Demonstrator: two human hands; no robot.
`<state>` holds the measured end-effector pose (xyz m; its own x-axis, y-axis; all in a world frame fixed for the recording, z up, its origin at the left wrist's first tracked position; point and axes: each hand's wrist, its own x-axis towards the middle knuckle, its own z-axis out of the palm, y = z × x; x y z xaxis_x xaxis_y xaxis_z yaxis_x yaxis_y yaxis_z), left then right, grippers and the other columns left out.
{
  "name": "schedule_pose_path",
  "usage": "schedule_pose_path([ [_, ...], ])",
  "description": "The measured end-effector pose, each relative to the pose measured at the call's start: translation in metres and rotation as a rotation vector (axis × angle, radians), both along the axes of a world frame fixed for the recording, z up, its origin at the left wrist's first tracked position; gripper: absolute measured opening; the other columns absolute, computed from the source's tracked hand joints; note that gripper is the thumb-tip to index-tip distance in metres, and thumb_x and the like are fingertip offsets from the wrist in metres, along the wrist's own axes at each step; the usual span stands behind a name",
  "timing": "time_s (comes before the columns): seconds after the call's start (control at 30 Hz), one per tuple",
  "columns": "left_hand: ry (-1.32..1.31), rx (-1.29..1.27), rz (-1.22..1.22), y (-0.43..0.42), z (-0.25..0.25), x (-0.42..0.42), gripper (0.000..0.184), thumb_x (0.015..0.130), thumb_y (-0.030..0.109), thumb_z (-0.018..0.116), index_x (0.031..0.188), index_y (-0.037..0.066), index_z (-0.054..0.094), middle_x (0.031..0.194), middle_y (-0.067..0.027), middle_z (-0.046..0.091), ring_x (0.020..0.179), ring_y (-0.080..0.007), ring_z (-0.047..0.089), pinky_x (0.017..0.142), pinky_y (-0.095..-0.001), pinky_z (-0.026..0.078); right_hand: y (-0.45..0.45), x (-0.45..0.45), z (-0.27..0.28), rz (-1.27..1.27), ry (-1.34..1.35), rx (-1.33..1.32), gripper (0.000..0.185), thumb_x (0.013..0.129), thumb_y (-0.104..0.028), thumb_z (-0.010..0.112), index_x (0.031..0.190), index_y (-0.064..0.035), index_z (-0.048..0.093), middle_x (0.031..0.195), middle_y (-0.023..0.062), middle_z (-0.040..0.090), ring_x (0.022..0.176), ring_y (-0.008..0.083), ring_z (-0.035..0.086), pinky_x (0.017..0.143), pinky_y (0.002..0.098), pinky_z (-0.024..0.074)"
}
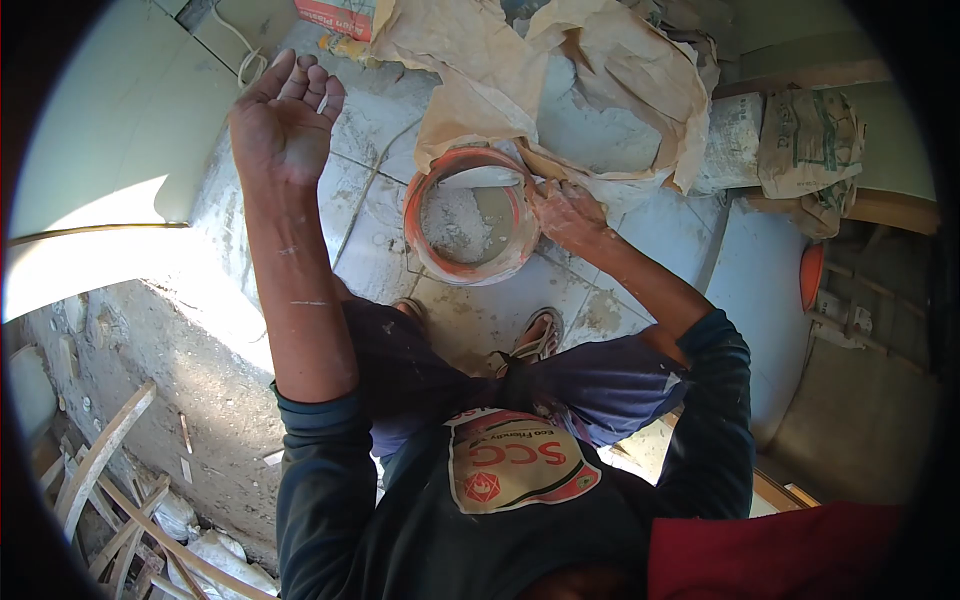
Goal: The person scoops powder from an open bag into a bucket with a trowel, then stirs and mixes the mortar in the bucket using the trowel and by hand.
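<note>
An orange bucket (472,270) stands on the tiled floor between my feet and an opened paper sack. Whitish powder (455,222) and some greyish liquid lie inside it. My right hand (567,212) is at the bucket's right rim, its fingers closed on a pale, flat scraper (482,178) that reaches across the top of the bucket. My left hand (286,125) is raised at the upper left, away from the bucket, palm up with fingers loosely curled and apart, holding nothing. The torn brown sack (465,95) behind the bucket holds light grey powder (597,130).
A red and white bag (338,15) and a cable (238,42) are at the top left. More sacks (808,145) stand at the right, near an orange object (811,277). Wooden strips (110,455) and rubble lie at the lower left.
</note>
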<state>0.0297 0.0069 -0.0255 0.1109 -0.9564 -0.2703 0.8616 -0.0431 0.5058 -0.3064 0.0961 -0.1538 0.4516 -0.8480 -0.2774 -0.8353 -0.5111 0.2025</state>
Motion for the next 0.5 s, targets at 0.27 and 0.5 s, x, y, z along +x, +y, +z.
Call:
schedule_pose_path([
  [0.27,-0.04,0.02,0.01,0.004,0.006,-0.004,0.018,0.09,0.006,0.046,0.104,-0.004,0.048,0.088,-0.0107,0.055,0.076,-0.0189,0.054,0.077,-0.0354,0.045,0.016,-0.017,0.019,0.085,-0.151,0.149,0.031,0.087,-0.023,0.049,0.115,-0.0106,0.056,0.1,0.016,0.059,0.09,0.0312,0.061,0.074,0.043,0.0497],
  [0.5,-0.008,0.035,-0.052,0.005,0.007,-0.004,0.022,0.091,0.008,0.048,0.111,-0.002,0.049,0.089,-0.0083,0.055,0.078,-0.0162,0.054,0.077,-0.0339,0.046,0.013,-0.039,0.097,-0.162,-0.232,0.333,0.035,0.087,-0.034,0.053,0.116,-0.0145,0.055,0.096,0.0147,0.058,0.089,0.0302,0.061,0.076,0.0428,0.0491],
])
